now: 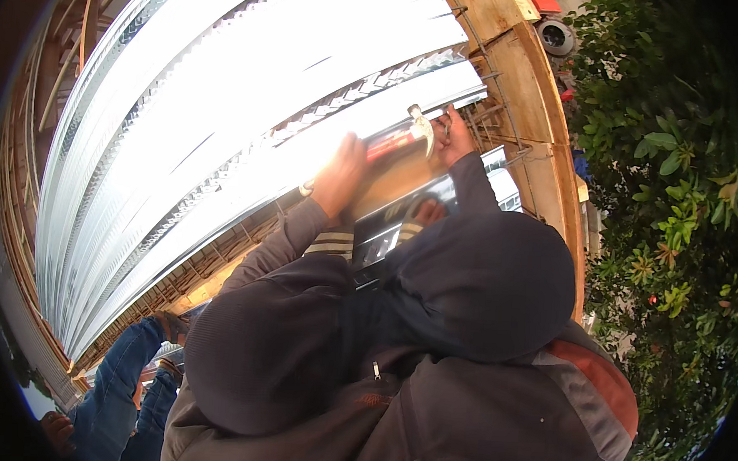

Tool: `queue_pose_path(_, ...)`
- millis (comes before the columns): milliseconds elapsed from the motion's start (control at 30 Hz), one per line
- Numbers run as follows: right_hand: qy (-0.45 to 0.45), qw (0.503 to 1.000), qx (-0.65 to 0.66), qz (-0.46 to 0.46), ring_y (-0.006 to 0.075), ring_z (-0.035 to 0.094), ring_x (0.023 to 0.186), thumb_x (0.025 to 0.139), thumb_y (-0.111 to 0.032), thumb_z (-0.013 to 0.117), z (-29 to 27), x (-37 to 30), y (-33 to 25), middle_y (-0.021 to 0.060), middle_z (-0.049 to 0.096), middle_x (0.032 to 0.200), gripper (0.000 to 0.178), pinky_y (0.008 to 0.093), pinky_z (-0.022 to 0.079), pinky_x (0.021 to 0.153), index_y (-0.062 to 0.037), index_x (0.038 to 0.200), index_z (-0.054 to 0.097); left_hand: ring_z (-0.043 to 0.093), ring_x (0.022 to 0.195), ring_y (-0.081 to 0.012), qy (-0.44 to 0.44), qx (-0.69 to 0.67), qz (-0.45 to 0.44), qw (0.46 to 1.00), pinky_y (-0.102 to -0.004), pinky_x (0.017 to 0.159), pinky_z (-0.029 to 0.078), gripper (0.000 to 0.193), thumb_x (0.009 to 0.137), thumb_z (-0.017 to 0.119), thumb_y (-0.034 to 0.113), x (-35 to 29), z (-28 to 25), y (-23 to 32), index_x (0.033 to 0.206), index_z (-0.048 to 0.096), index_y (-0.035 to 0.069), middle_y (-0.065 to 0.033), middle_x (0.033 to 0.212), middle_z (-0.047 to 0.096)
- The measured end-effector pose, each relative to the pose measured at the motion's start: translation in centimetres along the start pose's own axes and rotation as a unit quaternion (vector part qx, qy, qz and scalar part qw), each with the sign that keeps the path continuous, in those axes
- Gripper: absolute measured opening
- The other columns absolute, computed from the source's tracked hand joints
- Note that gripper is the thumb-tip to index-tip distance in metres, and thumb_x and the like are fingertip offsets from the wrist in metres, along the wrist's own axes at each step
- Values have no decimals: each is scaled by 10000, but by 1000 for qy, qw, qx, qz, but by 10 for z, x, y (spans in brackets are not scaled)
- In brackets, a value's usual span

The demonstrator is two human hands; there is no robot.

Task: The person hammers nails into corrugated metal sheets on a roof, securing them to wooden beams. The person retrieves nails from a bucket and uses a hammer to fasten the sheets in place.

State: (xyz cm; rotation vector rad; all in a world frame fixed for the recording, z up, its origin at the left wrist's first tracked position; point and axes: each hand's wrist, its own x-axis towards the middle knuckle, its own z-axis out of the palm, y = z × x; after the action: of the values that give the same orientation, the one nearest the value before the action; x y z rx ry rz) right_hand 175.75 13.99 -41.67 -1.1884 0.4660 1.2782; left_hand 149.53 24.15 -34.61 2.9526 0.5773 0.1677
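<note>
left hand (341,172) grips hammer (403,135) over corrugated sheet (226,98).

Both hands (339,175) (456,138) outstretched, fists closed

Corrugated sheets (225,114) are bright, glossy metal with ribbed, embossed bands. Beside the sheets, the hammer (407,132) has a polished steel head and a red handle. Formwork boards (519,80) beyond are matt, rough wood; the sleeves (284,251) are soft cloth.

Viewpoint: single head-worn fisheye camera, above a person's dark hooded jacket (397,332).
Direction: steeply downward and forward onto shiny corrugated metal sheets (225,114).
Distance: close; straight edges bend toward the rim.
</note>
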Motion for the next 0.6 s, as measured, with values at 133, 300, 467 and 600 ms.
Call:
queue_pose_path(133, -34, 998, -14, -51, 67, 411, 500, 972, -378, 594, -5, 1, 0, 24, 579, 915, 324, 237, 318, 403, -116, 1147, 524, 574, 992, -266, 17, -13, -18, 1000, -352, 755, 560, 261, 842, 668, 210, 33, 2, 0, 967, 554, 10, -146, 1109, 516)
queue_pose_path(300, -75, 996, 15, -47, 96, 579, 647, 881, -275, 610, 7, -19, 0, 2, 622, 854, 203, 232, 368, 447, -126, 1014, 577, 581, 981, -271, -2, 11, -10, 1000, -354, 699, 555, 248, 829, 674, 197, 39, 12, -5, 947, 544, 21, -145, 1098, 520)
queue_pose_path(467, -98, 992, 37, -74, 94, 592, 708, 832, -217, 595, -22, 11, 12, -4, 625, 880, 174, 229, 358, 473, -131, 983, 594, 614, 901, -291, -59, 13, 27, 998, -368, 670, 549, 199, 831, 624, 100, 49, 6, 1, 984, 521, 26, -150, 1009, 538)
queue_pose_path(600, -108, 986, 125, -18, 128, 601, 670, 892, -171, 523, -6, 9, 27, 37, 673, 857, 192, 278, 515, 641, -67, 1010, 635, 589, 851, -294, -90, 26, 18, 995, -398, 656, 484, 277, 825, 645, 158, 47, -1, 1, 1023, 508, 22, -139, 958, 508)
